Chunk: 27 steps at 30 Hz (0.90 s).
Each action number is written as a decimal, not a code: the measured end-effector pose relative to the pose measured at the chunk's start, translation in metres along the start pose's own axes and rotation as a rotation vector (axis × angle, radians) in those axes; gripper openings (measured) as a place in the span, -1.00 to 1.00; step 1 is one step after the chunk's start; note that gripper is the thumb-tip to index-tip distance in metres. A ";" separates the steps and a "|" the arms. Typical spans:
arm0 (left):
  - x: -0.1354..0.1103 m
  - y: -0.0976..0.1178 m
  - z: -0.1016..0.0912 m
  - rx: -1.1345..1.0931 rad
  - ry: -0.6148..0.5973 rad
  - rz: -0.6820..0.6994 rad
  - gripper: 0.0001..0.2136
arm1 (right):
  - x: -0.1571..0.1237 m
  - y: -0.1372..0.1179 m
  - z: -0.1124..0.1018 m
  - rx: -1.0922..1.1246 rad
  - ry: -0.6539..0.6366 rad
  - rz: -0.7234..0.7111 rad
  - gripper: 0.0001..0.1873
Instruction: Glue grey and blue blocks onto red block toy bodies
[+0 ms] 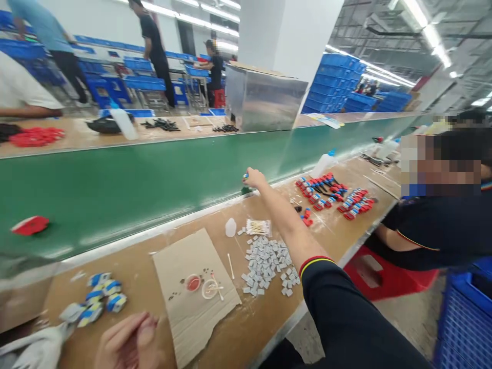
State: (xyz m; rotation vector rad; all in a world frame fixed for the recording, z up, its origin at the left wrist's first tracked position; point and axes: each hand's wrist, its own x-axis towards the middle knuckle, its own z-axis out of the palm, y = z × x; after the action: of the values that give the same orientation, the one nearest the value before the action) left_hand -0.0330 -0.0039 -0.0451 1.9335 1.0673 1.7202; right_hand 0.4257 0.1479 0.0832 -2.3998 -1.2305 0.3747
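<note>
My right arm stretches out over the green conveyor belt [154, 179]. At its end my right hand [254, 178] is closed on a small blue-and-yellow part [245, 177], mostly covered by the fingers. My left hand [128, 341] is low over the bench, its fingers curled in against the thumb; whatever may be inside is hidden. Several blue, yellow and white parts [102, 294] lie just beyond it. To its right, a cardboard sheet [180, 307] carries a small cup of red liquid [192, 282] and a pale cup [209, 289] with cotton swabs across it.
Many grey pieces [265, 261] spread beside a pack of cotton swabs [258, 227]. Red-and-blue parts [325, 192] and a white bottle [323, 165] lie farther right, near a seated co-worker [442, 220]. A red part [31, 225] rests on the belt. A metal box [265, 100] stands across it.
</note>
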 end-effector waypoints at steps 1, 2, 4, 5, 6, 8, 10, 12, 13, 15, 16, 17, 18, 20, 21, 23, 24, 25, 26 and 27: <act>0.005 0.014 0.006 0.031 0.077 -0.059 -0.54 | 0.006 0.000 0.005 -0.025 -0.008 0.016 -0.56; 0.010 0.026 0.012 0.035 0.149 -0.074 -0.59 | 0.011 0.001 0.009 -0.045 -0.010 0.027 -0.56; 0.018 0.041 0.019 0.026 0.179 -0.070 -0.62 | 0.016 0.003 0.018 -0.077 -0.018 0.037 -0.56; 0.020 0.045 0.021 0.017 0.198 -0.066 -0.64 | 0.018 0.005 0.020 -0.089 -0.026 0.038 -0.56; 0.021 0.048 0.022 0.011 0.197 -0.073 -0.66 | 0.019 0.008 0.022 -0.099 -0.032 0.035 -0.56; 0.022 0.049 0.022 0.000 0.197 -0.086 -0.73 | 0.020 0.013 0.019 -0.109 -0.033 0.019 -0.56; 0.022 0.048 0.020 -0.002 0.198 -0.064 -0.80 | 0.020 0.019 0.009 -0.106 -0.010 -0.015 -0.56; 0.022 0.046 0.018 -0.004 0.221 -0.032 -0.86 | 0.014 0.027 -0.009 -0.088 0.040 -0.071 -0.54; 0.023 0.044 0.017 -0.006 0.232 -0.034 -0.89 | 0.007 0.032 -0.020 -0.072 0.071 -0.106 -0.53; 0.025 0.042 0.016 -0.012 0.242 -0.079 -0.93 | -0.017 0.045 -0.043 -0.026 0.131 -0.192 -0.46; 0.027 0.041 0.016 -0.009 0.237 -0.102 -0.94 | -0.035 0.052 -0.053 0.001 0.152 -0.240 -0.44; 0.028 0.041 0.016 0.003 0.222 -0.120 -0.95 | -0.056 0.058 -0.060 0.029 0.170 -0.292 -0.45; 0.030 0.042 0.017 0.028 0.188 -0.128 -0.96 | -0.080 0.065 -0.065 0.056 0.180 -0.343 -0.45; 0.035 0.045 0.020 0.105 0.075 -0.112 -0.93 | -0.133 0.075 -0.065 0.122 0.186 -0.452 -0.50; 0.037 0.047 0.021 0.149 0.004 -0.095 -0.91 | -0.159 0.078 -0.060 0.188 0.231 -0.544 -0.57; 0.043 0.050 0.019 0.201 -0.089 -0.091 -0.88 | -0.204 0.081 -0.046 0.275 0.295 -0.658 -0.73; 0.046 0.051 0.016 0.235 -0.121 -0.111 -0.85 | -0.221 0.081 -0.038 0.292 0.316 -0.685 -0.80; 0.049 0.050 0.010 0.277 -0.155 -0.132 -0.84 | -0.234 0.080 -0.030 0.308 0.321 -0.722 -0.85; 0.053 0.049 0.002 0.331 -0.177 -0.150 -0.83 | -0.243 0.078 -0.023 0.324 0.307 -0.754 -0.88; 0.055 0.047 -0.008 0.391 -0.195 -0.170 -0.82 | -0.247 0.074 -0.017 0.338 0.279 -0.789 -0.88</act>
State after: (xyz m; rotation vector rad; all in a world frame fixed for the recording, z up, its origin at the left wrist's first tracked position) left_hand -0.0266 0.0029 0.0277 2.1080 1.5296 1.2730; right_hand 0.3436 -0.0969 0.0744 -1.4700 -1.6817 -0.0055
